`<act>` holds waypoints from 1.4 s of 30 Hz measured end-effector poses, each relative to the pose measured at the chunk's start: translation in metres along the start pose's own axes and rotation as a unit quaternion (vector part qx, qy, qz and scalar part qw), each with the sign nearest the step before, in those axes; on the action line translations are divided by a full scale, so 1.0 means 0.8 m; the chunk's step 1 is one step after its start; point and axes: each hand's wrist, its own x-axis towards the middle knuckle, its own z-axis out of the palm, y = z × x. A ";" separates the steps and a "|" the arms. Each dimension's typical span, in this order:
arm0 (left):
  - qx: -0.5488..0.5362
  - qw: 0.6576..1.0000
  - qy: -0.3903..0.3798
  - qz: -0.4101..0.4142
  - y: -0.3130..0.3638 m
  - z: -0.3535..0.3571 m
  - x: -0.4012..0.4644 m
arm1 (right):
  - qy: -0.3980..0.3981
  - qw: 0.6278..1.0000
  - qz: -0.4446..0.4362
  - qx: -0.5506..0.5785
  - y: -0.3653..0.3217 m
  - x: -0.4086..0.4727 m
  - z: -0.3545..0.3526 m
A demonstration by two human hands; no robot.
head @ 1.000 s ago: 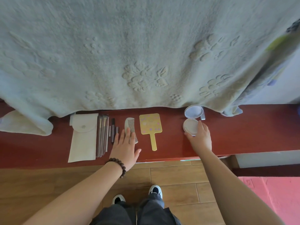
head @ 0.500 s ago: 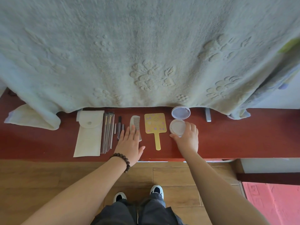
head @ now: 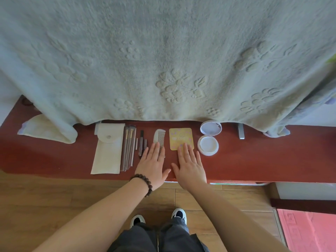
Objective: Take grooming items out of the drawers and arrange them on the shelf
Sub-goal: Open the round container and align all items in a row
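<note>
Head view, soft even daylight with no hard glare. The pale blanket (head: pixel 163 57) fills the upper frame, brightest at upper left and upper centre, its embossed relief shown by faint shading. Beneath its lower hem a narrow shadow band falls on the red shelf (head: pixel 254 160), which carries a dull sheen at centre. The forearms at the bottom of the frame appear enlarged. Wide-angle distortion bows the shelf edges downward toward left and right. Focus is fair at centre and softens slightly toward the corners.
</note>
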 end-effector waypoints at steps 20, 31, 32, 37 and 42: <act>-0.035 0.993 0.032 -0.106 -0.102 0.014 -0.041 | -0.016 0.994 -0.104 0.024 -0.131 0.033 -0.011; -0.030 0.997 0.015 -0.075 -0.106 0.015 -0.034 | -0.026 0.996 -0.081 -0.002 -0.151 0.041 -0.004; -0.033 0.997 0.016 -0.073 -0.105 0.015 -0.034 | -0.024 0.997 -0.075 -0.001 -0.150 0.040 -0.004; -0.044 0.996 0.014 -0.072 -0.092 0.012 -0.032 | -0.026 0.998 -0.052 -0.001 -0.144 0.035 -0.003; -0.044 0.994 0.008 -0.103 -0.091 0.011 -0.035 | -0.016 0.997 -0.070 -0.001 -0.145 0.037 -0.005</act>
